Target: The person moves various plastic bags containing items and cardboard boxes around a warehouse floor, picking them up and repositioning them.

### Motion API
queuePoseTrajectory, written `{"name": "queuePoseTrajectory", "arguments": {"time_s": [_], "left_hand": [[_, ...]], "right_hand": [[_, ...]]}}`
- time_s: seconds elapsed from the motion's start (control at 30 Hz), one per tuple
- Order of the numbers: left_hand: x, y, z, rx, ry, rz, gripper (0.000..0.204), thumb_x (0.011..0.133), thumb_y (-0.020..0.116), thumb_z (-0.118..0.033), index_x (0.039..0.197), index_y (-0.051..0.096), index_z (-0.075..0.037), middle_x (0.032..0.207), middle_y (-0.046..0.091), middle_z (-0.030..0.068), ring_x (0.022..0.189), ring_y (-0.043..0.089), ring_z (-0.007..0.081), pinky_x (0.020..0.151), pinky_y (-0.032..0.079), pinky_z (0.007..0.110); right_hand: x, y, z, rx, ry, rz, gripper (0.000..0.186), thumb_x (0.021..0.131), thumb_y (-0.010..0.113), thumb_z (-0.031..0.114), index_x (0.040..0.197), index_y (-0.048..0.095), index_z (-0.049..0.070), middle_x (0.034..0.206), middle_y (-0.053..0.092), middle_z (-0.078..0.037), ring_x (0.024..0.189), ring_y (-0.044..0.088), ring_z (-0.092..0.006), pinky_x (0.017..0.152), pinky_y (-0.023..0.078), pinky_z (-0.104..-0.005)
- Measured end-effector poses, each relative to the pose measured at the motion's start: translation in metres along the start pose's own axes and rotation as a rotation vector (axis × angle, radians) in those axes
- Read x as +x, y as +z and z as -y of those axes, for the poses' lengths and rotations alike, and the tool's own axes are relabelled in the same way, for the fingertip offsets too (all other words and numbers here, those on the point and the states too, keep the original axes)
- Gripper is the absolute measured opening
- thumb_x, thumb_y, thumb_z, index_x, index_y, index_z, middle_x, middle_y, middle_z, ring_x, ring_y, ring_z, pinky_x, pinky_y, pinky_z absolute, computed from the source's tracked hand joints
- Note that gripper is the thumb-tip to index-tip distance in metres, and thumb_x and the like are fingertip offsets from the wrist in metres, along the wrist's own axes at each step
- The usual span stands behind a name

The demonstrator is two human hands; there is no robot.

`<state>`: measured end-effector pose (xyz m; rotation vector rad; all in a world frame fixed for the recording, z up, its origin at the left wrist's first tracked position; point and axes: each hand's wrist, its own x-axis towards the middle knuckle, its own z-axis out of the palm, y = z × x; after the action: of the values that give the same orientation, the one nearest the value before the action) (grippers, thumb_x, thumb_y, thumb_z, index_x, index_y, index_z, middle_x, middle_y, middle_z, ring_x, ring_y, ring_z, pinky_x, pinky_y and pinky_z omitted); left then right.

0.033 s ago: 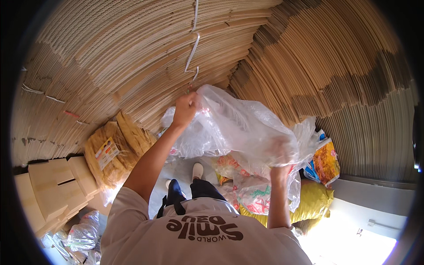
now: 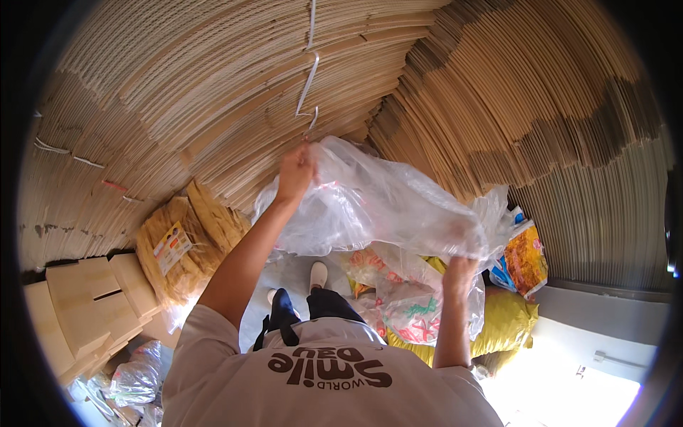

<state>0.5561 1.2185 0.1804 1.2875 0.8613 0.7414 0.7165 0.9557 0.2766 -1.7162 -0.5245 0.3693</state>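
My left hand (image 2: 297,171) is closed on the upper left edge of a large clear plastic bag (image 2: 391,188). The crumpled film spreads from there across to my right hand (image 2: 461,238), which is covered by it. Through the plastic that hand looks blurred, so how its fingers lie is hidden. More clear plastic (image 2: 324,224) hangs in folds below my left hand. Under the raised bag, on the floor, lies a see-through bag with red and green print (image 2: 413,306). A stuffed yellow sack (image 2: 505,324) rests beside my right forearm.
Tall stacks of flattened cardboard (image 2: 263,78) rise ahead, and another stack (image 2: 526,92) stands on the right. At left are a wrapped brown bundle (image 2: 171,242) and cardboard boxes (image 2: 85,299). A colourful printed bag (image 2: 525,260) stands at right, and white tape (image 2: 309,85) dangles in front.
My right hand has shifted slightly right and away from me, with the film following it and spreading wider. My left hand has barely moved and keeps its grip.
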Motion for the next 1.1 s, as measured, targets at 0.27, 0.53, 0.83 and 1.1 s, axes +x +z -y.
{"name": "queuePoseTrajectory", "arguments": {"time_s": [0.27,0.53,0.83,1.1], "left_hand": [[-0.052,-0.029,-0.146,-0.253,-0.374,-0.075,0.023,0.074,0.051,-0.031,0.071,0.051,-0.009,0.061,0.046,-0.0013,0.058,0.046,0.0060,0.041,0.035,0.018],[-0.115,-0.001,-0.162,-0.516,-0.580,-0.297,0.032,0.075,0.048,-0.040,0.071,0.050,-0.008,0.048,0.041,-0.0028,0.031,0.034,0.0057,0.026,0.024,0.018],[-0.121,-0.029,-0.145,-0.662,-0.557,0.124,0.030,0.074,0.049,-0.042,0.078,0.050,-0.013,0.054,0.046,-0.0035,0.040,0.043,0.0049,0.032,0.032,0.018],[-0.124,-0.018,-0.139,-0.646,-0.588,-0.211,0.028,0.076,0.047,-0.038,0.074,0.051,-0.011,0.055,0.048,-0.0008,0.042,0.045,0.0080,0.034,0.035,0.021]], "right_hand": [[0.004,-0.036,0.010,0.394,0.224,-0.199,0.008,0.077,0.049,0.013,0.071,0.047,0.009,0.058,0.045,0.004,0.046,0.040,-0.0030,0.040,0.034,-0.0179],[0.017,-0.078,-0.001,0.297,0.040,-0.325,0.007,0.075,0.050,0.011,0.070,0.048,0.007,0.051,0.044,0.004,0.037,0.032,-0.0013,0.031,0.024,-0.0156],[0.051,-0.129,0.002,0.295,-0.077,-0.144,0.009,0.076,0.050,0.008,0.082,0.055,0.004,0.047,0.032,0.008,0.037,0.021,0.0009,0.032,0.013,-0.0148],[0.048,-0.107,0.020,0.246,-0.023,-0.234,0.014,0.077,0.050,0.011,0.064,0.048,0.008,0.046,0.031,0.007,0.037,0.020,0.0002,0.031,0.013,-0.0162]]}}
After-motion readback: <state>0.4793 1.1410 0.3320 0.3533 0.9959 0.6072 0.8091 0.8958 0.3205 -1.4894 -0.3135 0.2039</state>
